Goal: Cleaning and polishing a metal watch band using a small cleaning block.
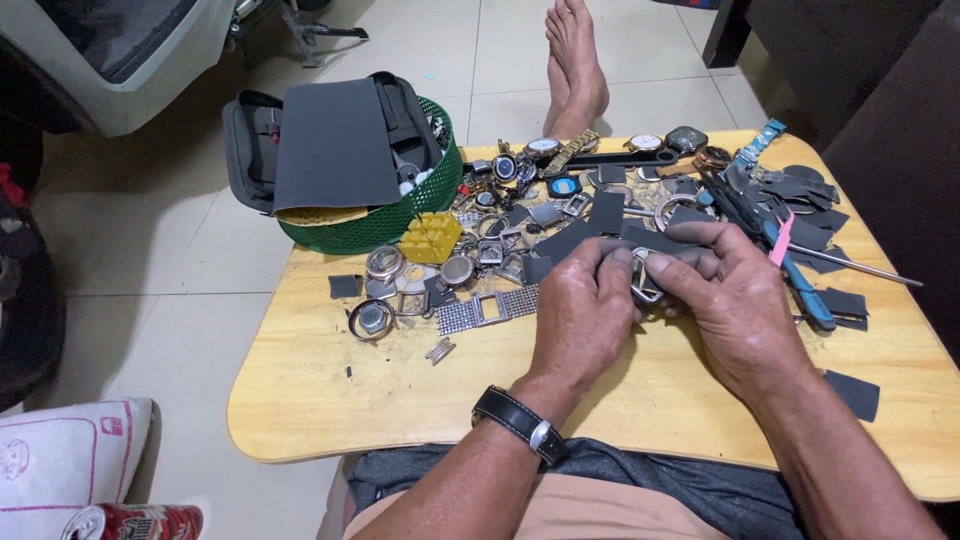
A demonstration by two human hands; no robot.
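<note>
Hands at centre of a low wooden table (pixel 330 400), seen from above. Left hand (pixel 585 315), with a black-strapped wristwatch (pixel 520 422) on its wrist, has its fingers curled and pressed onto a strip of dark grey abrasive sheet (pixel 600 250) that runs up and away from its knuckles. Right hand (pixel 735 300) pinches a silver metal watch case (pixel 645 277) between thumb and forefinger; the case sits between the 2 hands, touching both.

Left of the left hand: a silver mesh band (pixel 487 308), several round watch cases (pixel 372 320) and a yellow block (pixel 431 237). Farther left and beyond, a green mesh basket (pixel 352 232) holds a large grey sheet (pixel 335 140) and a dark pouch (pixel 248 145). Beyond both hands, assorted watches (pixel 545 150) and cut grey scraps (pixel 607 210) lie scattered. Right of the right hand: a blue-handled tool (pixel 800 285), a thin metal rod (pixel 865 267) and more scraps (pixel 853 393). Bare feet (pixel 575 60) rest on the tiled floor past the table's far edge.
</note>
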